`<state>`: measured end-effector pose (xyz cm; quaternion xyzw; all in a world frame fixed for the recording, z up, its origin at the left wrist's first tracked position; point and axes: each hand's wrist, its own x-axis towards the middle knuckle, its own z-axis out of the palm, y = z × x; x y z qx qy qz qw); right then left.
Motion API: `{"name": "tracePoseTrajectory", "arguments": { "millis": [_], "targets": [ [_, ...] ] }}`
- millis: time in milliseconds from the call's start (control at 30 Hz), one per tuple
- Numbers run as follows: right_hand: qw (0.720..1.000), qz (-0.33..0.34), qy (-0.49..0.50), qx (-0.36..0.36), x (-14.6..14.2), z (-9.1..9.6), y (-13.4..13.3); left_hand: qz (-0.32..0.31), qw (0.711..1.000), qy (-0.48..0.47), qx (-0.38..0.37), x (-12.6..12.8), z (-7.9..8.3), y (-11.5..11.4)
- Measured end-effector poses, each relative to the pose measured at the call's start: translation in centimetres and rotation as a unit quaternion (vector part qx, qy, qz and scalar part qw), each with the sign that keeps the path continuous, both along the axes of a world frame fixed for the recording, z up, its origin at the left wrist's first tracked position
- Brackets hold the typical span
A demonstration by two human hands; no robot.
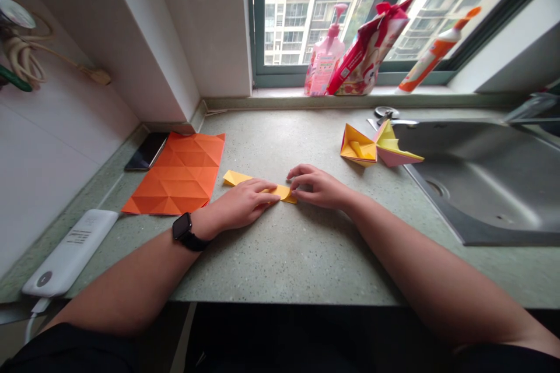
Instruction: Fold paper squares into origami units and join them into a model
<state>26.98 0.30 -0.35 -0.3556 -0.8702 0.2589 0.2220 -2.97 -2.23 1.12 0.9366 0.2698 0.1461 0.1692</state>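
Yellow folded paper strip (pixel 236 178) lies on tabletop (pixel 284 262) under L hand (pixel 245 203), grip uncurled, fingers flat across it. R hand (pixel 321 187) half-curled at strip's R end, can't tell if it's pinching. Orange creased paper (pixel 179 175) sits L of strip, nr black phone (pixel 146 151).

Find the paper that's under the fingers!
It's the narrow yellow strip under the left hand. No fingers cover the big orange sheet or the two folded shapes.
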Motion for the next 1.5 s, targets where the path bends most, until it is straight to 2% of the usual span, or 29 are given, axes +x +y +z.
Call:
{"name": "tracePoseTrajectory", "arguments": {
  "millis": [733, 1100, 1333, 1500],
  "targets": [
    [0.997, -0.068, -0.018, 0.042, -1.0, -0.4, 0.1, -0.009, 1.000, -0.011, 0.003, 0.0, 0.2, 0.0],
    [0.996, -0.070, -0.013, 0.046, -1.1, -0.5, 0.1, -0.002, 1.000, 0.007, 0.021, 0.0, 0.0, -0.2],
    [0.991, -0.116, -0.041, 0.059, -1.8, -1.5, -0.5, -0.007, 1.000, 0.000, 0.019, 0.0, -0.1, -0.1],
    [0.984, -0.149, -0.090, 0.040, -2.9, -2.2, -1.0, -0.015, 1.000, -0.014, 0.017, 0.0, -0.2, 0.1]
  ]
}}
